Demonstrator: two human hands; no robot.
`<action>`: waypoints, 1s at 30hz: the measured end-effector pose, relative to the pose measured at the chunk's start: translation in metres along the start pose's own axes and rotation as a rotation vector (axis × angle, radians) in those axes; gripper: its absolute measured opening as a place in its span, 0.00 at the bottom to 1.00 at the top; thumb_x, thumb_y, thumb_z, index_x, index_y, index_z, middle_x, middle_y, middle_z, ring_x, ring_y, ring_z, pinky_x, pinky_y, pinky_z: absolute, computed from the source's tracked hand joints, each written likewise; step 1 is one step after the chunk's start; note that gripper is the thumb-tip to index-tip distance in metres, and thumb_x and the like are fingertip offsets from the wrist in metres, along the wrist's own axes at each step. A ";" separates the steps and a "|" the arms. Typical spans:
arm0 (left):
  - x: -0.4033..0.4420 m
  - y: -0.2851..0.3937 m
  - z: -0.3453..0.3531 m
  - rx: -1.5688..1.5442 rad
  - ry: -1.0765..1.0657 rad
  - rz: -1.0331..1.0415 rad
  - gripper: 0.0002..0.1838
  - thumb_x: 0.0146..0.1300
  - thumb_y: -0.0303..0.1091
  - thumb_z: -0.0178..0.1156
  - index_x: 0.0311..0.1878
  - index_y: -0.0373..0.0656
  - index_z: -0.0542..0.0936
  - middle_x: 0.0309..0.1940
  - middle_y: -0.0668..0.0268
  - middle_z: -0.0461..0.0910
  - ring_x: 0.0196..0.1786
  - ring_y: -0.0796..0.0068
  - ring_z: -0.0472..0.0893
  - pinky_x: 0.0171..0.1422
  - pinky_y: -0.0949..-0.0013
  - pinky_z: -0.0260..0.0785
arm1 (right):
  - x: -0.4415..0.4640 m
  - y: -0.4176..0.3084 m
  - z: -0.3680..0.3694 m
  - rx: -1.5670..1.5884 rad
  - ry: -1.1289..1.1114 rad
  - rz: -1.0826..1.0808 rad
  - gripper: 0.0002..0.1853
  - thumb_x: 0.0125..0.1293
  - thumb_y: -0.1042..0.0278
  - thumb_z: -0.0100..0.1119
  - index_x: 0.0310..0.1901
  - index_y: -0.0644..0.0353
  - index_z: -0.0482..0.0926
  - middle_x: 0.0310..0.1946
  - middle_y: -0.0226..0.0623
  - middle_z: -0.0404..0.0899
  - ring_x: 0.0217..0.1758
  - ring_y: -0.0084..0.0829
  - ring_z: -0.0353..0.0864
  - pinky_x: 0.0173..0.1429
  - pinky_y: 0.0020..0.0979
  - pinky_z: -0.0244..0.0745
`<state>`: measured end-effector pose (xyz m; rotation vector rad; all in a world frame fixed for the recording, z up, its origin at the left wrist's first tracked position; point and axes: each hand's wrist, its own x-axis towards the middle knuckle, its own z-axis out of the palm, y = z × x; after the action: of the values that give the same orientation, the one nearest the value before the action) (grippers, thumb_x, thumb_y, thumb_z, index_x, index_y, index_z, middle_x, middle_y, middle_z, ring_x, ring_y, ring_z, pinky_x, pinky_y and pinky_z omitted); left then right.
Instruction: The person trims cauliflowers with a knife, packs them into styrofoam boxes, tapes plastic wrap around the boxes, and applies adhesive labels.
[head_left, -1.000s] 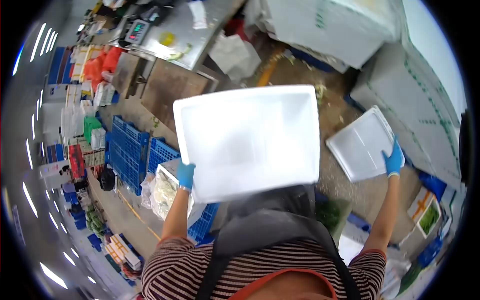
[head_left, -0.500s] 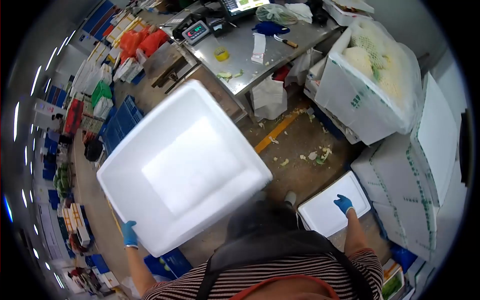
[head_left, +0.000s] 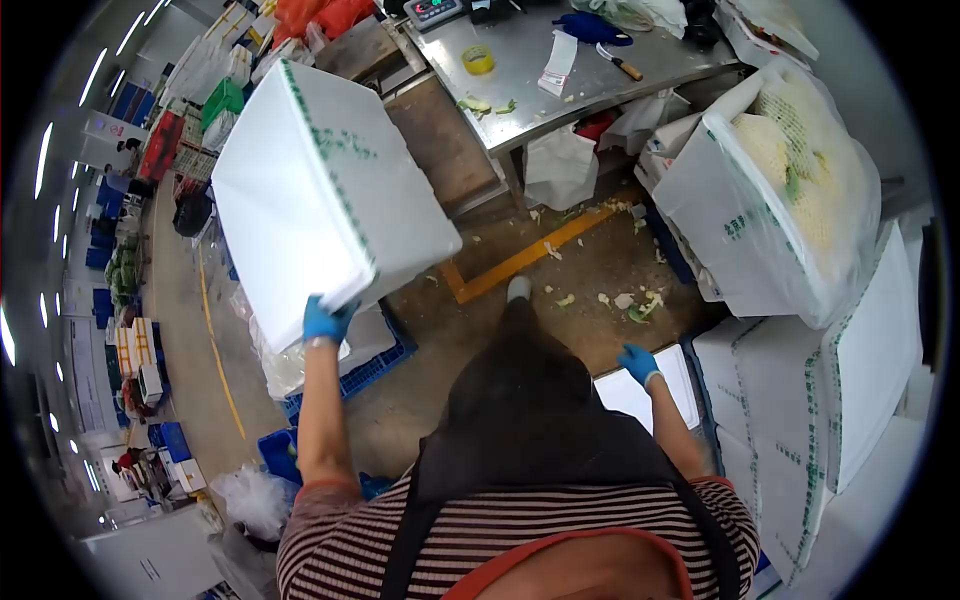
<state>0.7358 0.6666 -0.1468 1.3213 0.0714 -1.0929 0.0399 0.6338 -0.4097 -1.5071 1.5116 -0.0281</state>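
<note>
My left hand (head_left: 327, 320), in a blue glove, grips the near corner of a large white foam box (head_left: 390, 190). The box is tilted in the air at the left, with its outer faces and green printing towards me. My thumb is partly hidden at the box's edge. On the right, my right hand (head_left: 638, 362), also blue-gloved, hangs with fingers stretched out and apart, holding nothing visible. Below it, low by my leg, lies a flat white foam piece with a raised rim (head_left: 672, 385), partly covered by my forearm.
A steel table (head_left: 510, 65) bears yellow tape (head_left: 478, 60), a knife (head_left: 622, 64) and a paper slip (head_left: 558, 65). At right, a foam box of netted cauliflower (head_left: 790, 170) stands by stacked foam boxes (head_left: 770, 400). Vegetable scraps (head_left: 640, 306) litter the floor. A blue pallet (head_left: 385, 365) lies left.
My left hand has turned the foam box over, so its outside shows instead of its hollow inside. My right hand has moved left over the flat foam piece. My view has shifted.
</note>
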 end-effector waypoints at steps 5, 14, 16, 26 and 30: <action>0.121 -0.019 0.109 0.040 0.180 0.036 0.25 0.62 0.46 0.43 0.55 0.42 0.75 0.54 0.47 0.78 0.50 0.42 0.78 0.49 0.35 0.72 | 0.029 -0.077 -0.030 0.198 0.044 0.028 0.28 0.64 0.58 0.63 0.64 0.62 0.73 0.54 0.48 0.81 0.55 0.40 0.82 0.59 0.36 0.75; 0.224 0.004 0.203 -0.056 0.195 -0.063 0.30 0.65 0.46 0.44 0.65 0.36 0.65 0.64 0.38 0.66 0.60 0.30 0.69 0.66 0.29 0.58 | 0.067 -0.073 -0.014 0.267 0.024 0.321 0.30 0.64 0.60 0.62 0.65 0.65 0.71 0.58 0.48 0.79 0.56 0.36 0.80 0.60 0.34 0.74; 0.243 0.005 0.220 -0.112 0.227 -0.100 0.30 0.65 0.45 0.46 0.66 0.38 0.64 0.65 0.39 0.65 0.61 0.31 0.68 0.66 0.30 0.58 | 0.087 -0.066 0.000 0.332 0.038 0.294 0.31 0.64 0.60 0.62 0.65 0.66 0.71 0.58 0.48 0.79 0.55 0.35 0.81 0.59 0.33 0.74; 0.239 0.007 0.248 -0.116 0.129 -0.231 0.32 0.65 0.58 0.54 0.63 0.45 0.69 0.61 0.54 0.73 0.59 0.49 0.73 0.59 0.42 0.69 | 0.136 -0.163 -0.053 0.389 0.090 0.294 0.30 0.64 0.56 0.64 0.65 0.59 0.73 0.53 0.48 0.81 0.52 0.38 0.82 0.55 0.34 0.76; 0.188 0.010 0.254 1.219 -0.250 0.275 0.46 0.59 0.48 0.68 0.70 0.31 0.56 0.62 0.42 0.69 0.66 0.51 0.71 0.66 0.54 0.69 | 0.136 -0.208 -0.102 0.111 0.028 0.231 0.32 0.62 0.52 0.65 0.66 0.57 0.72 0.55 0.49 0.80 0.53 0.44 0.82 0.58 0.39 0.76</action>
<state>0.7109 0.3527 -0.1721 2.1354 -1.0841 -1.0547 0.1654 0.4197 -0.3074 -1.2425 1.6706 0.0034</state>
